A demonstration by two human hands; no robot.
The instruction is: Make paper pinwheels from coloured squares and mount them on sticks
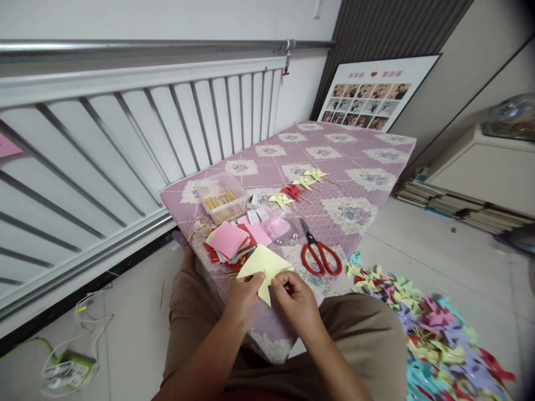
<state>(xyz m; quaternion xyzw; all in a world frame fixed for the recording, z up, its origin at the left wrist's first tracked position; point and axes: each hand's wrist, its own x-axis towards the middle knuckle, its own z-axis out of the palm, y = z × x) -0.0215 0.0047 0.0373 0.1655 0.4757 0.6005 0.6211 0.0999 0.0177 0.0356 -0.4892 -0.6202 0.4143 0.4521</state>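
Yellow paper (264, 266), partly folded into points, held over the near edge of the tabletop (334, 161), just above the lap. Left hand (243, 299) pinching the paper's lower left side, fingers closed on it; right hand (295, 301) gripping the lower right side, fingertips together on the fold. Just behind the paper, touching it, a stack of coloured paper squares (229, 240) with a pink sheet on top. To the right, red-handled scissors (320, 255) lying flat, blades pointing away. Farther back, a clear plastic box (221, 196) holding wooden sticks, and beside it small white packets (256, 214). Beyond, a row of finished pinwheels (297, 187), yellow and red, on sticks. On the floor at right, a heap of coloured pinwheels (434, 334). White railing (125, 128) along the left.
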